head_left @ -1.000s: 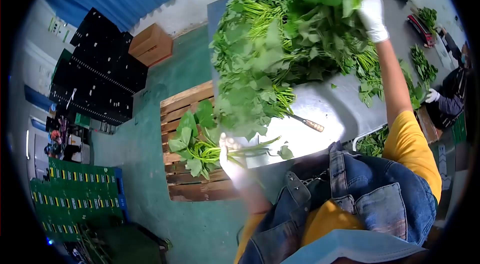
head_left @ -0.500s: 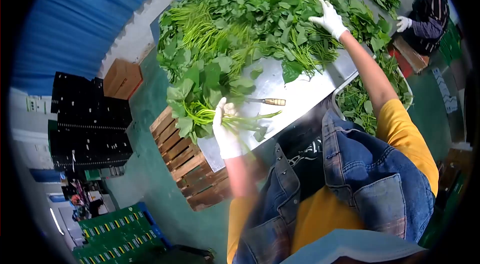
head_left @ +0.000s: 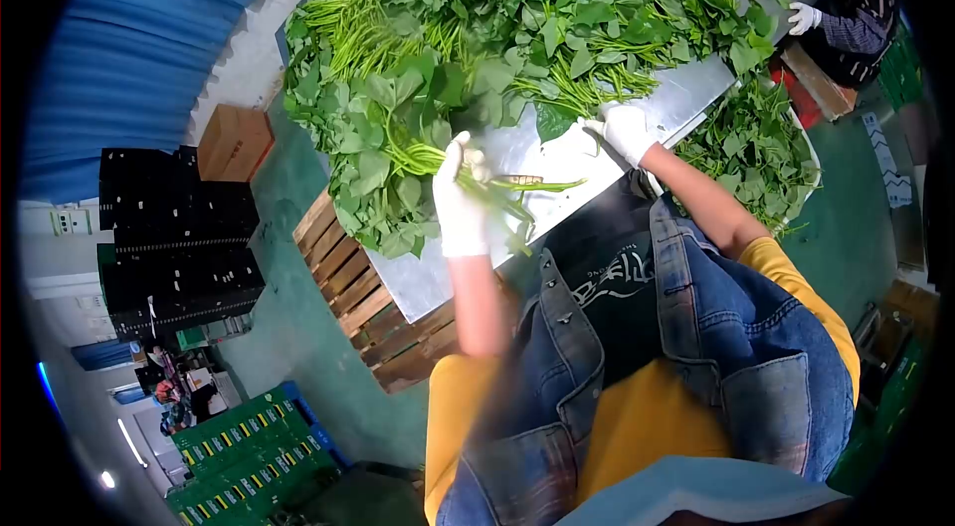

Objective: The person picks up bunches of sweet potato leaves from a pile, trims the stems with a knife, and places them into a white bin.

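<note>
The left hand [head_left: 464,196] has its fingers curled round a leafy bunch [head_left: 416,158], over the worktop [head_left: 410,289] beside a heap of greens [head_left: 597,13]. The right hand [head_left: 624,133] is near the heap; whether its fingers pinch anything, I can't tell.

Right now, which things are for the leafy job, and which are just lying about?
Seem part of the job:
leafy bunch in the left hand
big pile of greens
metal table under the pile
perhaps the wooden-handled tool on the table

Seem just lying about:
cardboard box
black crates
wooden pallet
</note>
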Demonstrator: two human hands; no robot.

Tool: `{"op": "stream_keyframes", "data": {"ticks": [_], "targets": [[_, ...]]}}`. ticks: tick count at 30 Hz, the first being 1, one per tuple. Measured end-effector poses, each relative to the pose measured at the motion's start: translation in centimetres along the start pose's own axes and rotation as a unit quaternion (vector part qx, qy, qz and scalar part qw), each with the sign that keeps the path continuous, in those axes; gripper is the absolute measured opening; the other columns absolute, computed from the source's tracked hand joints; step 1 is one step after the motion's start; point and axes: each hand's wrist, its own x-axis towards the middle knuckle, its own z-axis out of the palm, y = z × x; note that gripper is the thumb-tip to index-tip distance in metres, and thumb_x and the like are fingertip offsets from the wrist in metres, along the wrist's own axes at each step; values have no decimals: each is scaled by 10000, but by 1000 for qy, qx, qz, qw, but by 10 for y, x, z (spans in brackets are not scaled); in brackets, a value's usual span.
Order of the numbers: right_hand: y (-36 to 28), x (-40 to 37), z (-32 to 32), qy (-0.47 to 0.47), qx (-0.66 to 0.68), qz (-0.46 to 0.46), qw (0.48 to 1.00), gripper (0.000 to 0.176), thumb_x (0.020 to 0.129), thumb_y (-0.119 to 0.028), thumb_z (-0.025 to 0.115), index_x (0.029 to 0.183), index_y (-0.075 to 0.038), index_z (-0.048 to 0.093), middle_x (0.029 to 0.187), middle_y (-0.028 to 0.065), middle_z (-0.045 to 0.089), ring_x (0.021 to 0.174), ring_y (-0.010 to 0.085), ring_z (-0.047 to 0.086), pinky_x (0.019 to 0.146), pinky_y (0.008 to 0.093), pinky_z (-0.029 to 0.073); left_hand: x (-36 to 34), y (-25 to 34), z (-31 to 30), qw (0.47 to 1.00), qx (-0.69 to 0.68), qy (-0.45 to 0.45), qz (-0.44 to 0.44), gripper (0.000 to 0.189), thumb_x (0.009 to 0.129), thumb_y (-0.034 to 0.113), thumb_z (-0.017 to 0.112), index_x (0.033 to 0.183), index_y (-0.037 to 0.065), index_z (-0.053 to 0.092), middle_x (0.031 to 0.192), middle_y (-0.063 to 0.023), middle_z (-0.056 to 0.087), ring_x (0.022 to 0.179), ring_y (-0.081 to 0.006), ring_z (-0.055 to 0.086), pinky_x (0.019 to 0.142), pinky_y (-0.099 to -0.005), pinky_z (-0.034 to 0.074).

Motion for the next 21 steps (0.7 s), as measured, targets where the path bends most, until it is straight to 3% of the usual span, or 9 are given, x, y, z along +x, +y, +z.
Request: {"op": "stream_keyframes", "data": {"ticks": [3,7,8,9,11,13,14,19,21], "targets": [[-2,12,12,-115,-127,-28,985,341,798,-356,568,828,-33,675,794,160,650,768,322,635,690,396,486,-5,-10,10,1000,-7,13,25,241,892,204,555,1042,15,559,680,-26,546,539,-100,452,510,-223,362],[21,34,7,-89,-60,-11,994,294,741,-285,583,695,-8,670,688,230,617,662,376,617,627,418,491,-8,-19,-4,998,-25,44,25,246,898,200,546,1051,7,555,669,-22,541,533,-113,463,500,-235,380],[26,42,-1,-95,-12,18,995,269,758,-235,565,752,12,671,650,211,618,598,308,631,567,384,494,-7,-19,-14,998,-29,36,30,250,893,197,550,1054,6,554,688,-30,547,549,-119,477,511,-241,397],[21,40,-27,-143,179,63,971,257,818,-188,531,758,21,667,590,121,606,478,194,576,458,306,446,-6,-18,-19,998,-31,36,35,250,893,197,550,1054,6,554,688,-30,547,549,-119,477,511,-241,397],[34,37,-60,-295,529,78,792,229,861,-188,537,866,16,641,591,25,545,456,106,460,428,245,362,-5,-18,-24,994,-31,96,49,262,890,196,552,1065,2,550,715,-42,554,574,-121,492,531,-239,410],[43,31,-67,-378,774,147,486,243,940,-191,446,1016,4,569,572,-88,384,438,18,300,410,171,248,-7,-19,-21,994,-33,95,38,207,909,195,529,1074,70,519,715,14,504,594,-88,449,543,-227,385],[42,21,-71,-347,775,111,517,244,954,-197,419,1063,2,509,577,-97,329,440,17,286,419,173,255,-3,-22,-26,995,-50,78,29,245,892,191,549,1080,34,529,745,-26,541,610,-111,484,564,-240,410],[21,1,-69,-389,831,59,392,217,972,-193,364,967,-14,488,515,-83,349,412,46,313,385,195,260,16,-32,-13,997,-61,27,-23,286,869,168,569,1092,-8,531,836,-107,592,708,-159,546,624,-256,461],[19,-1,-69,-373,827,21,419,215,970,-188,369,945,-17,497,518,-81,347,418,49,310,385,203,250,21,-32,5,999,-41,14,-18,281,865,151,567,1092,-10,529,854,-115,599,708,-161,552,631,-257,471]]}}
